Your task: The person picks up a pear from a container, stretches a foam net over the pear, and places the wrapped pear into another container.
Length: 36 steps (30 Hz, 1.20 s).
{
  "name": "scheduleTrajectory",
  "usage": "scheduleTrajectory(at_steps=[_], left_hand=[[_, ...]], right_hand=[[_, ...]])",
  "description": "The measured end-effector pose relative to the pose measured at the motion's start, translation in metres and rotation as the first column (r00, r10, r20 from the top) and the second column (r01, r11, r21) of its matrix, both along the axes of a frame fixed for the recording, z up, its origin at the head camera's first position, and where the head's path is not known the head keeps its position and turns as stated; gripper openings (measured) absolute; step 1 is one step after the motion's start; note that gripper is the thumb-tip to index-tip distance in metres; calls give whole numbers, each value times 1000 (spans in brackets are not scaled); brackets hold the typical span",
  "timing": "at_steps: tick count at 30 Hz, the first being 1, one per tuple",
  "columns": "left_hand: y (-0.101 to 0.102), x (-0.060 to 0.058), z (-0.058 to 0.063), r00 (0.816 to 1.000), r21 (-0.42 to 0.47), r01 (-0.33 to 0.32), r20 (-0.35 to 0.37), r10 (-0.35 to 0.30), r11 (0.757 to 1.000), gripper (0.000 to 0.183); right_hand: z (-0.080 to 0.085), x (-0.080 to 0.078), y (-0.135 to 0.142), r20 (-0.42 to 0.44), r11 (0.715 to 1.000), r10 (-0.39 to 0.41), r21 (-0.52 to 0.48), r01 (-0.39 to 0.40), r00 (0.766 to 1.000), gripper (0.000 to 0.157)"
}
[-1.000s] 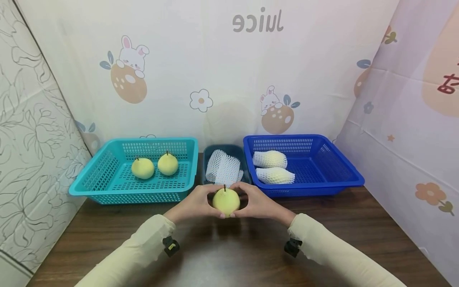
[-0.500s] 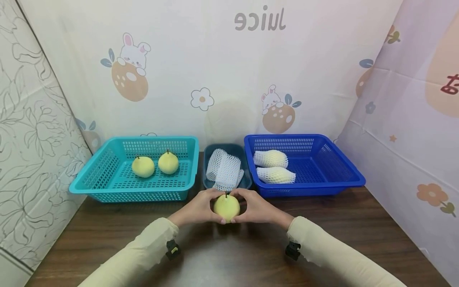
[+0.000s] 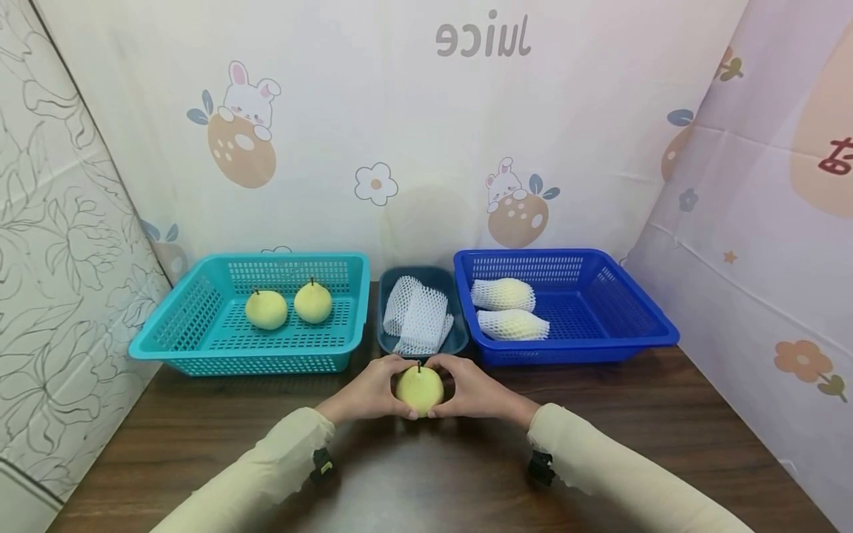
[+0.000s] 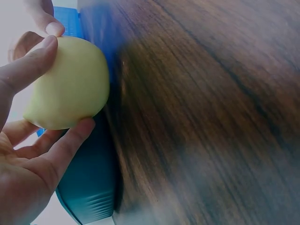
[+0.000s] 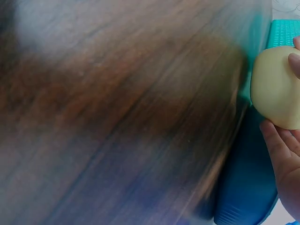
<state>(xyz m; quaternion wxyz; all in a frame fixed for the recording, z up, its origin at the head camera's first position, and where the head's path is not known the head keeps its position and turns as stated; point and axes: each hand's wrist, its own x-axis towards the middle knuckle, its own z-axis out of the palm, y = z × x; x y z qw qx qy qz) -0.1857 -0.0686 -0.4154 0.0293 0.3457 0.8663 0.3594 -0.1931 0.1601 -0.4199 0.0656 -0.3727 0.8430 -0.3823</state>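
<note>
Between both hands, in front of the small dark bin, is a yellow pear (image 3: 420, 390) with its stem upward. My left hand (image 3: 370, 389) grips it from the left, thumb at the near side and fingers curved round the far side. From the right, my right hand (image 3: 474, 388) grips the same pear in the same way. In the left wrist view the pear (image 4: 72, 84) sits between thumb and fingertips. Only part of the pear (image 5: 276, 89) and of the right hand (image 5: 286, 164) shows in the right wrist view.
A turquoise basket (image 3: 249, 366) at left holds two bare pears. The small dark bin (image 3: 456, 337) in the middle holds white foam net sleeves (image 3: 423, 318). In the blue basket (image 3: 573, 354) at right lie two pears in foam nets (image 3: 512, 325). All stand on a brown wooden table (image 3: 413, 474).
Both hands have come slightly nearer to the body with the pear between them, down and away from the small bin. The baskets' contents look the same.
</note>
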Motion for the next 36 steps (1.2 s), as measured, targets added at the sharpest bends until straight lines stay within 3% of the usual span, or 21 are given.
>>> scheduleTrajectory(at_steps=[13, 18, 21, 24, 29, 32, 36], left_hand=[[0, 0, 0, 1000, -10, -13, 15, 13, 1000, 72], [1, 0, 1, 999, -19, -20, 32, 20, 1000, 72], [1, 0, 0, 998, -28, -24, 52, 25, 999, 73], [1, -1, -1, 998, -38, -27, 56, 29, 999, 75], [1, -1, -1, 999, -40, -31, 41, 33, 999, 75], [0, -1, 0, 999, -36, -31, 42, 32, 999, 75], [2, -1, -2, 999, -35, -22, 42, 24, 999, 75]], right_hand=[[0, 0, -1, 62, 1000, -6, 5, 6, 998, 63], [10, -1, 0, 60, 995, 1, 96, -7, 998, 62], [26, -3, 2, 47, 984, 10, 176, -18, 999, 59], [46, -9, 4, -2, 979, 2, 206, -2, 1000, 52], [74, -29, -2, -184, 983, -28, 174, 60, 983, 34], [82, -42, -10, -238, 979, -52, 181, 97, 970, 30], [83, -57, -21, -233, 962, -84, 236, 140, 969, 35]])
